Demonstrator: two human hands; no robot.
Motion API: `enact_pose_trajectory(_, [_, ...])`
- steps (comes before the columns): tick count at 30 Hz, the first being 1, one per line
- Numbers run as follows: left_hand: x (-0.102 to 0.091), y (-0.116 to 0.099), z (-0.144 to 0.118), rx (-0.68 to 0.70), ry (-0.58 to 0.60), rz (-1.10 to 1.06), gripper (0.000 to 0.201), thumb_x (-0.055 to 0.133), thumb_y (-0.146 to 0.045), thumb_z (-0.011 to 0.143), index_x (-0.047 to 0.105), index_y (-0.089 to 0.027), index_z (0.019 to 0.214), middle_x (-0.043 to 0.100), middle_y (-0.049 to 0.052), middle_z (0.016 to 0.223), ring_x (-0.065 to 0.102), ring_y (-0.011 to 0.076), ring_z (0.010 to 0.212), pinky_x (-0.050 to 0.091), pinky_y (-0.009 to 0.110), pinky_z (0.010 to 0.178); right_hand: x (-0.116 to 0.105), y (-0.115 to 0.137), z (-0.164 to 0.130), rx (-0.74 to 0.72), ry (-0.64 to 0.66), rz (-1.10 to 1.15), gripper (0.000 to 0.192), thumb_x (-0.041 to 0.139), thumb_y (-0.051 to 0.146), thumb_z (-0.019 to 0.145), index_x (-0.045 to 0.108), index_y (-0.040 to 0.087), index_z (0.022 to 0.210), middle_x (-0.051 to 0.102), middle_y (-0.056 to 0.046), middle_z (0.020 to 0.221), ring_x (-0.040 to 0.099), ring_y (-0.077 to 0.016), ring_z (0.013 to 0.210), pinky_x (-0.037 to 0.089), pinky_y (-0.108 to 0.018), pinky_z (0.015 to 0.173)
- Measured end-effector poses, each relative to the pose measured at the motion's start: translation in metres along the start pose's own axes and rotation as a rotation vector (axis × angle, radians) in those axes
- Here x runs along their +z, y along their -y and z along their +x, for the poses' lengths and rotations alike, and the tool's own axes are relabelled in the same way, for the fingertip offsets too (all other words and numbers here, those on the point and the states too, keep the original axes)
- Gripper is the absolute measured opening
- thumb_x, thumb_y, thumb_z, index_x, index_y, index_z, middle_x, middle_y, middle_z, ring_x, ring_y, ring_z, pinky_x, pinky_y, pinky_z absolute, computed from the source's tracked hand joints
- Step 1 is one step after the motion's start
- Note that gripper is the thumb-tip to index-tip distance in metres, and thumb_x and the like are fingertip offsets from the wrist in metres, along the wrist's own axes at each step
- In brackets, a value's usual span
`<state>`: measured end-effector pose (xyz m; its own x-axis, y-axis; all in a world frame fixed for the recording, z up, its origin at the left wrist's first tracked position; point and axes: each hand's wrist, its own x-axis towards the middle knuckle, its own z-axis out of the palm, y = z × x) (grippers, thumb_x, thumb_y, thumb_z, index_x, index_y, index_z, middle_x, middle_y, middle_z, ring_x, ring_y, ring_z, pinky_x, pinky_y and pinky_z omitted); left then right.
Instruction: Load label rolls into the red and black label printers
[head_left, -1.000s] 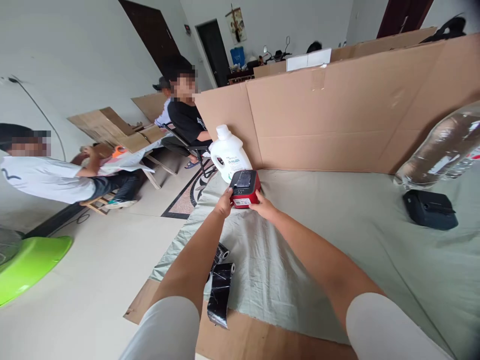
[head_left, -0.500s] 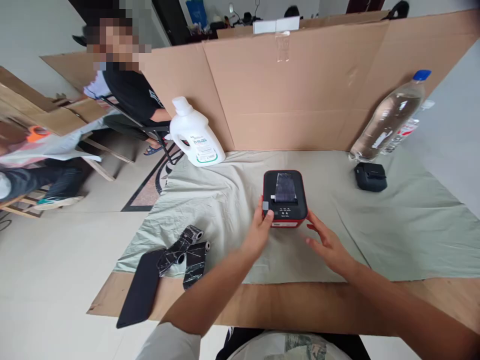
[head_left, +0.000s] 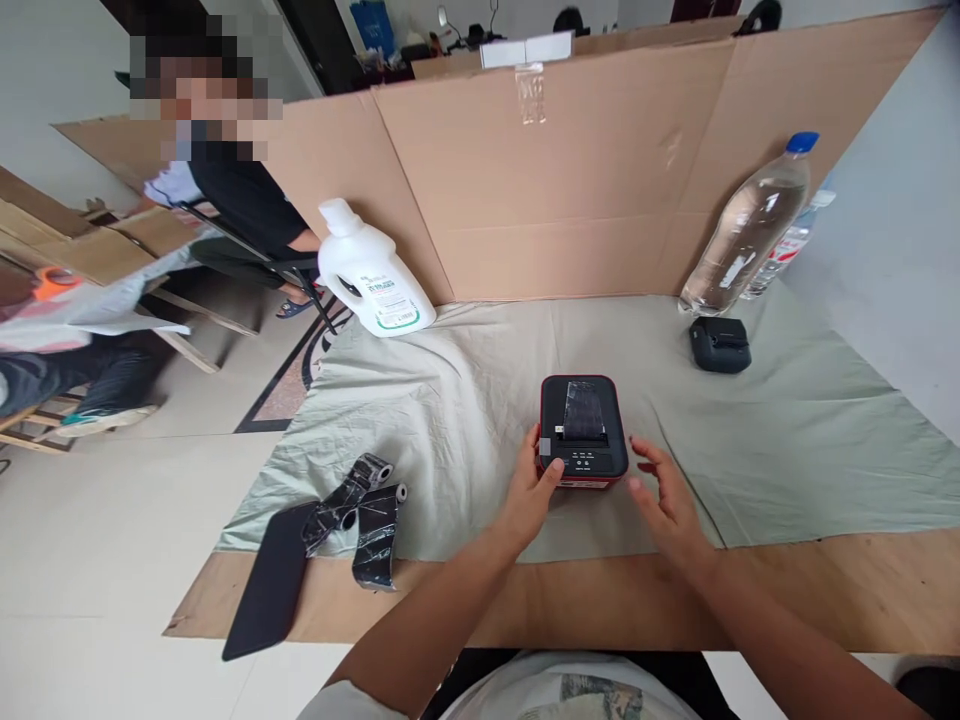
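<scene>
The left hand (head_left: pixel 529 493) rests against the near left corner of the small red-and-black printer (head_left: pixel 583 432), thumb up on the top edge beside the button panel, fingers lightly curled along its side; it touches rather than fully grips the casing. The right hand (head_left: pixel 670 497) hovers just beside the printer's right side, fingers spread and relaxed, holding nothing and not clearly in contact. The printer sits on the pale green cloth (head_left: pixel 787 440) that covers the worktop (head_left: pixel 825 590), near the front middle, with a dark strip of ribbon showing in its top slot.

To the left, at the cloth's near edge, lie two rolls of black ribbon (head_left: pixel 366 505) with a loose black sheet (head_left: pixel 266 590) trailing off beside them. Further back on the right a small black device (head_left: pixel 720 344) sits near a clear water bottle (head_left: pixel 746 228) that leans against the cardboard screen (head_left: pixel 570 190). A white detergent jug (head_left: pixel 371 275) stands at the back left corner. Beyond the screen, a person in a black top (head_left: pixel 240 195) is seated.

Compared with half a second ago, the printer has come nearer to the front edge and slightly right, the left hand keeps its hold on the same corner, and the right hand has drawn closer to the casing.
</scene>
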<state>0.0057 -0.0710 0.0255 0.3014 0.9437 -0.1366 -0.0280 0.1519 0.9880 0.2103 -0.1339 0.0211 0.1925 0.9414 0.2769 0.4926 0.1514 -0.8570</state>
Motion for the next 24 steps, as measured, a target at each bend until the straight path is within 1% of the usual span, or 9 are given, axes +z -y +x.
enact_pose_trajectory(2, [-0.004, -0.001, 0.009, -0.013, -0.025, -0.039, 0.075, 0.057, -0.054, 0.088, 0.026, -0.029, 0.151, 0.031, 0.007, 0.158, 0.028, 0.0294, 0.146, 0.027, 0.046, 0.119, 0.001, 0.004, 0.020, -0.019, -0.052, -0.059, 0.046, 0.044, 0.049, 0.095, 0.049, 0.028, 0.135, 0.050, -0.011, 0.143, 0.046, -0.0277, 0.133, 0.044, -0.053, 0.106])
enact_pose_trajectory(4, [-0.009, -0.002, 0.019, -0.009, -0.046, -0.073, 0.072, 0.058, -0.049, 0.087, 0.028, -0.031, 0.150, 0.025, 0.005, 0.161, 0.023, 0.0290, 0.148, 0.026, 0.046, 0.119, 0.003, 0.006, 0.039, -0.030, -0.036, -0.138, 0.046, 0.041, 0.054, 0.095, 0.055, 0.027, 0.129, 0.044, -0.011, 0.149, 0.038, -0.0288, 0.139, 0.036, -0.056, 0.112])
enact_pose_trajectory(8, [-0.019, -0.004, 0.038, 0.028, 0.029, -0.105, 0.071, 0.062, -0.032, 0.079, 0.037, -0.035, 0.146, 0.021, -0.002, 0.163, 0.014, 0.0280, 0.150, 0.022, 0.048, 0.119, 0.012, 0.006, 0.068, -0.031, 0.034, -0.216, 0.057, 0.035, 0.064, 0.093, 0.061, 0.026, 0.127, 0.038, -0.010, 0.154, 0.029, -0.0303, 0.145, 0.025, -0.058, 0.118])
enact_pose_trajectory(11, [-0.023, -0.004, 0.046, 0.062, 0.095, -0.126, 0.070, 0.062, -0.022, 0.070, 0.048, -0.034, 0.139, 0.015, -0.004, 0.164, 0.012, 0.0284, 0.151, 0.021, 0.048, 0.119, 0.015, 0.005, 0.077, -0.013, 0.061, -0.141, 0.056, 0.033, 0.065, 0.094, 0.065, 0.029, 0.121, 0.039, -0.005, 0.155, 0.025, -0.0287, 0.148, 0.023, -0.058, 0.119])
enact_pose_trajectory(15, [-0.022, -0.004, 0.051, 0.078, 0.133, -0.165, 0.068, 0.060, -0.020, 0.065, 0.053, -0.031, 0.132, 0.020, -0.002, 0.162, 0.016, 0.0301, 0.149, 0.025, 0.048, 0.117, 0.017, 0.006, 0.075, 0.061, 0.041, 0.043, 0.050, 0.032, 0.060, 0.096, 0.072, 0.031, 0.106, 0.042, -0.001, 0.153, 0.028, -0.0269, 0.147, 0.026, -0.057, 0.119])
enact_pose_trajectory(17, [-0.021, -0.003, 0.052, 0.081, 0.132, -0.188, 0.066, 0.059, -0.019, 0.063, 0.055, -0.030, 0.128, 0.022, -0.002, 0.161, 0.019, 0.0304, 0.148, 0.028, 0.046, 0.115, 0.020, 0.004, 0.071, 0.091, -0.002, 0.116, 0.049, 0.034, 0.059, 0.096, 0.070, 0.029, 0.109, 0.043, -0.003, 0.153, 0.032, -0.0266, 0.146, 0.027, -0.056, 0.119])
enact_pose_trajectory(20, [-0.018, 0.000, 0.053, 0.086, 0.121, -0.224, 0.063, 0.056, -0.016, 0.060, 0.056, -0.028, 0.122, 0.026, -0.001, 0.158, 0.029, 0.0299, 0.142, 0.034, 0.043, 0.111, 0.024, -0.002, 0.067, 0.108, -0.051, 0.137, 0.055, 0.037, 0.063, 0.094, 0.060, 0.026, 0.128, 0.041, -0.008, 0.154, 0.035, -0.0259, 0.144, 0.029, -0.053, 0.119])
enact_pose_trajectory(22, [-0.017, 0.002, 0.054, 0.098, 0.118, -0.233, 0.063, 0.055, -0.015, 0.059, 0.055, -0.027, 0.120, 0.030, 0.000, 0.155, 0.037, 0.0287, 0.136, 0.038, 0.041, 0.106, 0.024, -0.007, 0.070, 0.101, -0.029, 0.086, 0.062, 0.036, 0.067, 0.092, 0.054, 0.026, 0.135, 0.038, -0.009, 0.155, 0.031, -0.0257, 0.146, 0.028, -0.052, 0.119])
enact_pose_trajectory(24, [-0.016, 0.004, 0.055, 0.107, 0.124, -0.235, 0.062, 0.055, -0.016, 0.059, 0.054, -0.026, 0.119, 0.033, 0.000, 0.152, 0.042, 0.0272, 0.129, 0.041, 0.038, 0.101, 0.021, -0.011, 0.079, 0.083, 0.038, 0.018, 0.064, 0.034, 0.069, 0.092, 0.054, 0.028, 0.137, 0.040, -0.007, 0.154, 0.026, -0.0260, 0.148, 0.024, -0.053, 0.121])
